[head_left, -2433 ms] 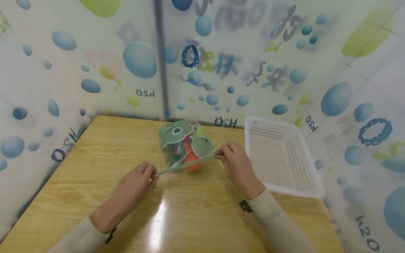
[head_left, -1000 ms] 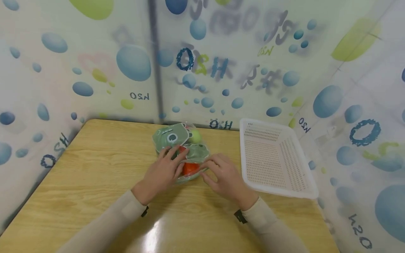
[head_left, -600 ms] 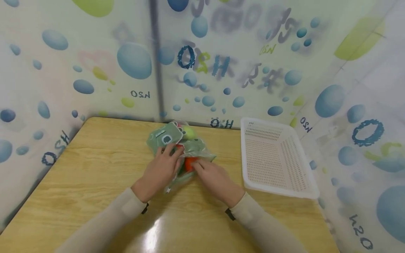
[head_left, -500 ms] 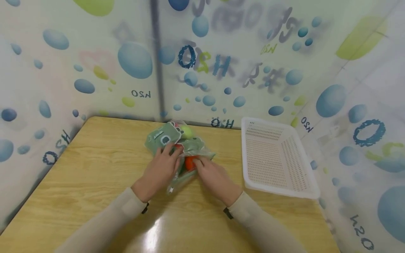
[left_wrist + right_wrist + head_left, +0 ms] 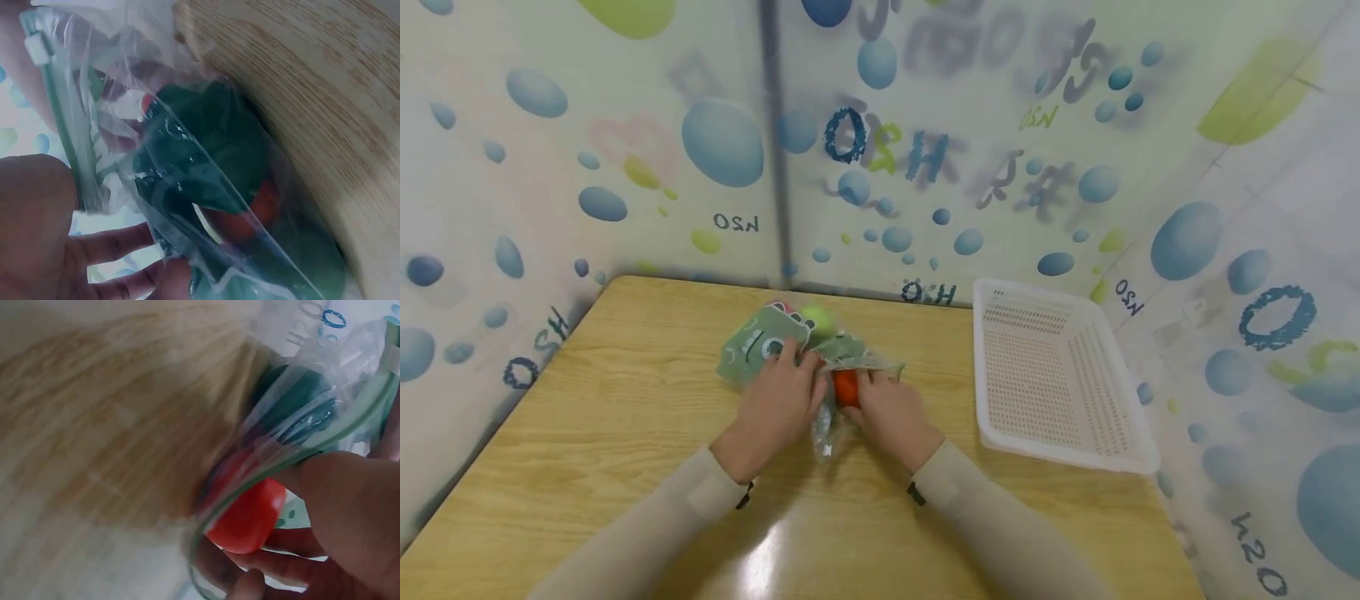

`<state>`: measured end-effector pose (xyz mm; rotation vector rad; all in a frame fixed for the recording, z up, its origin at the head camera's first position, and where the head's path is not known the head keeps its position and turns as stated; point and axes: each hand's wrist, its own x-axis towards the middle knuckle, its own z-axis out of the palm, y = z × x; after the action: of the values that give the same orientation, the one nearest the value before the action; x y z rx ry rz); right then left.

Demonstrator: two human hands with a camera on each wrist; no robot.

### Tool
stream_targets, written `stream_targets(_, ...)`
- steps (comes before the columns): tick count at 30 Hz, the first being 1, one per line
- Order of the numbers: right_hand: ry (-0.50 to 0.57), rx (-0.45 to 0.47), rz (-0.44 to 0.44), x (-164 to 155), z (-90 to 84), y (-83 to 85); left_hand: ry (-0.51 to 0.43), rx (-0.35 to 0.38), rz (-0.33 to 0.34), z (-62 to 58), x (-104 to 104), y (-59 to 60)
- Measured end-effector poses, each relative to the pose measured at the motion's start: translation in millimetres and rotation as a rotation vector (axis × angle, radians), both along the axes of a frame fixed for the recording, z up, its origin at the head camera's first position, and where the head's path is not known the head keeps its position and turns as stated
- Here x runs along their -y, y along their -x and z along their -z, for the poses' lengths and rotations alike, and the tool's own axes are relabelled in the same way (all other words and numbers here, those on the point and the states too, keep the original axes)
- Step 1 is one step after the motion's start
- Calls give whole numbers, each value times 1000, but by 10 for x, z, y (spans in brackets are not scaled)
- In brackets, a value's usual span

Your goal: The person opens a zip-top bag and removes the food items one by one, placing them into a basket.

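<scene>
A clear zip bag (image 5: 747,348) with a green cartoon-animal print lies on the table. My left hand (image 5: 771,408) grips its near left part, fingertips on the printed film. Inside the bag's mouth, my right hand (image 5: 891,417) holds a glossy red tomato-like thing (image 5: 247,519), thumb on one side and fingers on the other. The green zip edge (image 5: 350,428) crosses in front of that hand in the right wrist view. A dark green lumpy thing (image 5: 212,147) shows through the film, and a yellow-green round one (image 5: 818,321) sits at the bag's far end.
A white perforated plastic basket (image 5: 977,367) stands on the right of the wooden table (image 5: 647,358). Behind the table rises a wall (image 5: 647,75) printed with blue and green bubbles.
Both hands at first held the zip edge apart. The left hand then came onto the bag and the right went into its mouth, gripping the red thing. The bag has shifted left.
</scene>
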<state>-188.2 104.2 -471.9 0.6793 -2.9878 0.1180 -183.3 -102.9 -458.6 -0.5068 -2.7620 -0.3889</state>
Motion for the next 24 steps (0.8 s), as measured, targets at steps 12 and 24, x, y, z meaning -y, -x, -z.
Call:
stream_targets(12, -13, -6, -3, 63, 86, 69, 29, 16, -81, -12, 44, 18)
stream_targets(24, 131, 70, -49, -4, 44, 56, 18, 209, -112, -47, 97, 69)
